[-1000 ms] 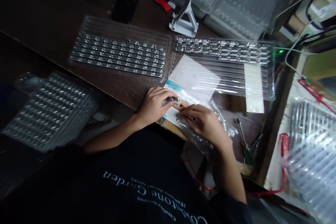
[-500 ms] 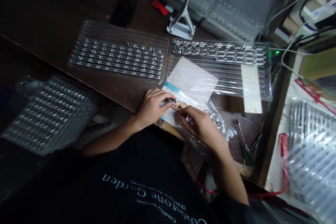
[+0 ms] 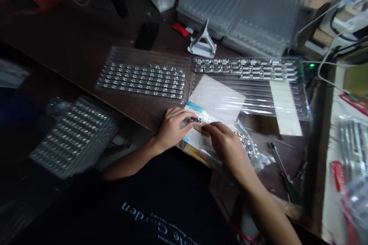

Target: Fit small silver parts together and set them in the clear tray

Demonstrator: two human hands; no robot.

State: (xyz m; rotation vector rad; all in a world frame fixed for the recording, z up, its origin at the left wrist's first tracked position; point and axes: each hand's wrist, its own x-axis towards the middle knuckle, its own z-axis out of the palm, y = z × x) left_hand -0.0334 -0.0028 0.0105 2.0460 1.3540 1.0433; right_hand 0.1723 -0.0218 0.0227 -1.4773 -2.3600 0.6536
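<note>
Between the thumb and fingers of my left hand (image 3: 174, 128) is a small metal connector (image 3: 196, 120). My right hand (image 3: 227, 141) is closed just right of it, its fingertips pinched at a small orange-brown piece (image 3: 201, 127); what they hold is too small to tell. Under the hands lies a white sheet with blue tape (image 3: 195, 106). A clear bag of small metal parts (image 3: 250, 147) lies beside my right hand. Behind the hands, a left tray (image 3: 140, 80) and a right tray (image 3: 244, 69) hold rows of metal connectors.
A white stand (image 3: 202, 44) and a black phone (image 3: 147, 36) are behind the trays. Stacked clear trays (image 3: 218, 4) stand at the back. A screwdriver (image 3: 283, 168) lies at the right. More filled trays (image 3: 71, 134) are stacked low at the left.
The camera view has shifted, so the scene sits lower and mostly further right. My right fingertips have come closer to the connector in my left hand, which keeps its grip.
</note>
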